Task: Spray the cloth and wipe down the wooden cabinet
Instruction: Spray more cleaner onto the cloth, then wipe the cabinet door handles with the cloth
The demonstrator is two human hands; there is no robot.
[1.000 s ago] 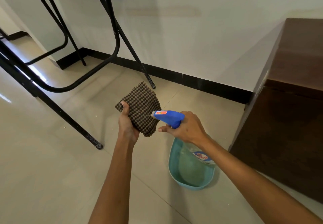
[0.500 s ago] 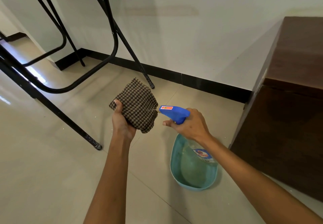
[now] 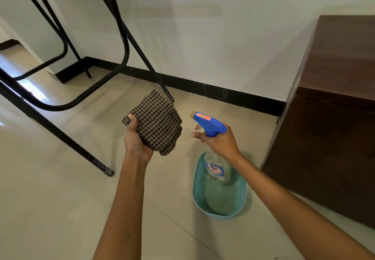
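Left hand (image 3: 138, 142) grips folded cloth (image 3: 157, 121) | right hand (image 3: 218, 141) grips spray bottle (image 3: 211, 125), nozzle aimed at cloth | spraying stage | wooden cabinet (image 3: 328, 117) untouched, wiping left.

The basin (image 3: 220, 203) sits on the floor. Directly above it the right hand (image 3: 221, 144) holds the spray bottle (image 3: 212, 126). Up and to the basin's left, the left hand (image 3: 136, 140) holds the cloth (image 3: 156, 121), just clear of the nozzle. The cabinet (image 3: 328, 138) stands to the basin's right, the metal frame (image 3: 67, 138) well to its left.
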